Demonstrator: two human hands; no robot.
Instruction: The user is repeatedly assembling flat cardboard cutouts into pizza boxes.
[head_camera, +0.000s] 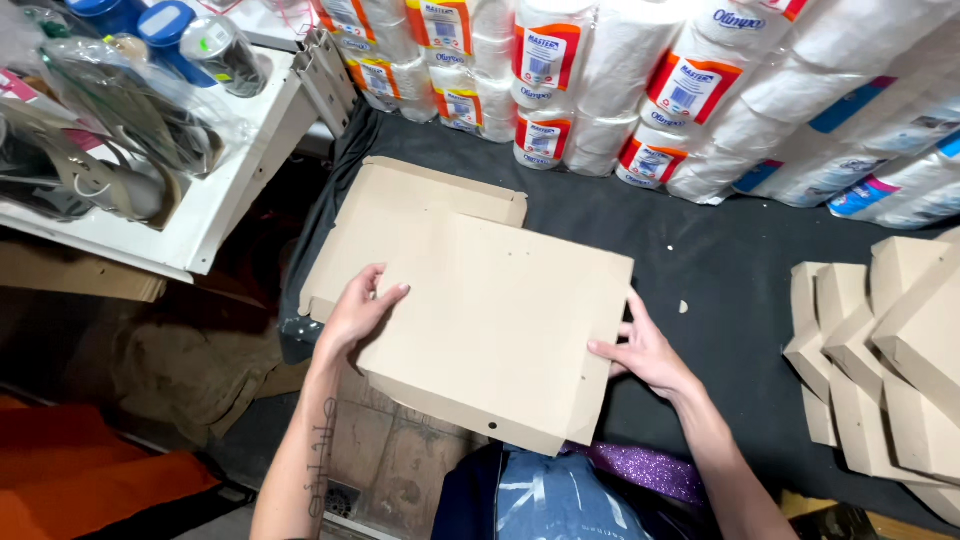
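Observation:
A flat brown cardboard box (495, 330) lies partly folded on the black-covered table (720, 260), its near corner hanging over the table's front edge. My left hand (358, 312) grips its left edge, fingers on top. On the right edge my right hand (640, 350) holds the folded side flap. A flat unfolded cardboard sheet (400, 215) lies under the box, reaching toward the back left.
Folded cardboard boxes (880, 350) are stacked at the right. Wrapped paper rolls (680, 90) line the back of the table. A white shelf (200, 190) with bagged items stands at the left. An orange cloth (70, 480) lies on the floor at the lower left.

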